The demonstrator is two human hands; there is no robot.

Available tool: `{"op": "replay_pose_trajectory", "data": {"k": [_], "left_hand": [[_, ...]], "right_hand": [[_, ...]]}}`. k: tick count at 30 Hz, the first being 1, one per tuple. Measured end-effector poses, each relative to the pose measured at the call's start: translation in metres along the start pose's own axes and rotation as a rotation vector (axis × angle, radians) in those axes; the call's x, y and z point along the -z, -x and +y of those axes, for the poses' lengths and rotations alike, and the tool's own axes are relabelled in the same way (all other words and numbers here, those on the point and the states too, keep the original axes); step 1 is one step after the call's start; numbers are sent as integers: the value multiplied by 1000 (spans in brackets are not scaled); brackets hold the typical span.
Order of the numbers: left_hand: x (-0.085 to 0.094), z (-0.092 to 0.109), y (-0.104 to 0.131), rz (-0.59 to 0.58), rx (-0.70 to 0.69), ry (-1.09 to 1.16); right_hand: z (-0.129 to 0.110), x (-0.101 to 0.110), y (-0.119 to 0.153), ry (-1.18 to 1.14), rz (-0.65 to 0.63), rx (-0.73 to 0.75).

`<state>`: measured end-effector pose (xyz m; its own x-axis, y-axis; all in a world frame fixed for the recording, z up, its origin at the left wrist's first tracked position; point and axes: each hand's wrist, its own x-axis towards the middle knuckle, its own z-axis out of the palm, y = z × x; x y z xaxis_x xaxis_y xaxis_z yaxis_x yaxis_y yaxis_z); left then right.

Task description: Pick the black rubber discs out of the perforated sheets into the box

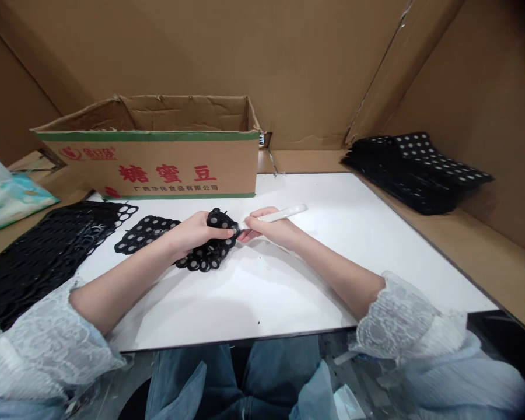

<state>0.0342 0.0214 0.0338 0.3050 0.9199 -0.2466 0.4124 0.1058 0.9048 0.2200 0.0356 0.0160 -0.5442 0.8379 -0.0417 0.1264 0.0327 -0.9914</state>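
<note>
My left hand [196,229] is closed around a bunched black sheet of rings with pale round centres [207,252], which it holds just above the white board. Part of a dotted black sheet [145,232] lies flat behind my left wrist; whether it joins the bunched one is hidden. In my right hand [266,226] is a slim white pen-like tool [289,212], held between thumb and fingers. The tool's tip meets the edge of the bunched sheet beside my left thumb, and the exact contact is too small to make out.
An open cardboard box [179,166] with red lettering stands at the back left. Black sheets with open holes [39,251] are piled at the left, near a patterned packet [15,201]. Dotted black sheets [415,169] are stacked at the right. Cardboard walls surround the white board [332,251].
</note>
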Motion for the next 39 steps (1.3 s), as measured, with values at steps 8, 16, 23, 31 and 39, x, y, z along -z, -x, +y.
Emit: {"op": "replay_pose_trajectory", "data": {"k": [8, 16, 23, 31, 39], "left_hand": [[-9, 1, 3, 155, -100, -109], [-18, -3, 0, 225, -128, -75], [-7, -3, -3, 59, -51, 136], [1, 0, -4, 95, -91, -49], [3, -3, -10, 342, -307, -292]], "right_hand": [[0, -7, 5, 596, 89, 281], [15, -16, -8, 1055, 321, 411], [10, -19, -7, 1156, 384, 342], [1, 5, 1, 1030, 497, 412], [-12, 20, 2, 707, 571, 498]]}}
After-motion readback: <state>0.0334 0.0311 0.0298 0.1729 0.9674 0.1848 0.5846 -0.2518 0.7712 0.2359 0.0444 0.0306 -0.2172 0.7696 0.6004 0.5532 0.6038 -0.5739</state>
